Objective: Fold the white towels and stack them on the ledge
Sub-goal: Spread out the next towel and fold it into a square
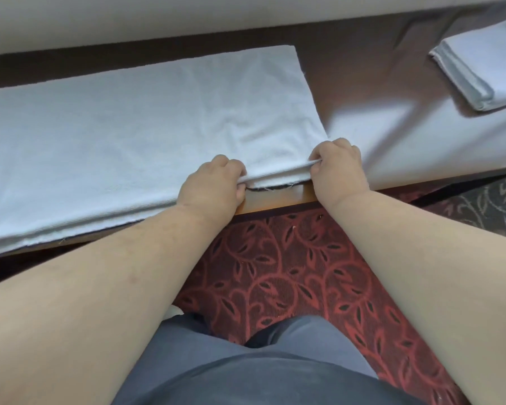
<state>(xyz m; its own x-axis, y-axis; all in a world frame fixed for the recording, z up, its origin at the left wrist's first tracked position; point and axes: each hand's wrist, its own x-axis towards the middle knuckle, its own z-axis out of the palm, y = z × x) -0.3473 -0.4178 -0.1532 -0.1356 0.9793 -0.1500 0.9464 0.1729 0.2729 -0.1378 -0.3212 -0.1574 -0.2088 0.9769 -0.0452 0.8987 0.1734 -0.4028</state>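
- One folded towel (485,65) is already done, as far as I can see: it sits at about two o'clock from my hands, well apart from them, on the ledge (392,133) near the far right corner of the view. It looks like a single neat wad, though its right part runs out of frame, so I cannot tell whether more lie under or beside it.
- One white towel (135,135) is in work. It lies flat along the ledge, stretching from my hands toward nine and ten o'clock, and its near hem shows doubled layers, so I judge it has had at least one lengthwise fold.
- My left hand (214,182) pinches the near edge of this towel, fingers curled over the top and thumb tucked under the hem.
- My right hand (336,165) grips the towel's near right corner in the same way, clamped on the cloth. It sits just at three o'clock of the left hand, with a short run of lifted hem between the two.
- I read the step in hand as taking up the right end to carry it across toward nine o'clock for the next fold.
- Left to do, by my judgement: the remaining cross folds on this towel, then setting it on the folded one at two o'clock. Whether further towels wait out of view I cannot say.
- Below the ledge at six o'clock lies a red patterned carpet (289,273).
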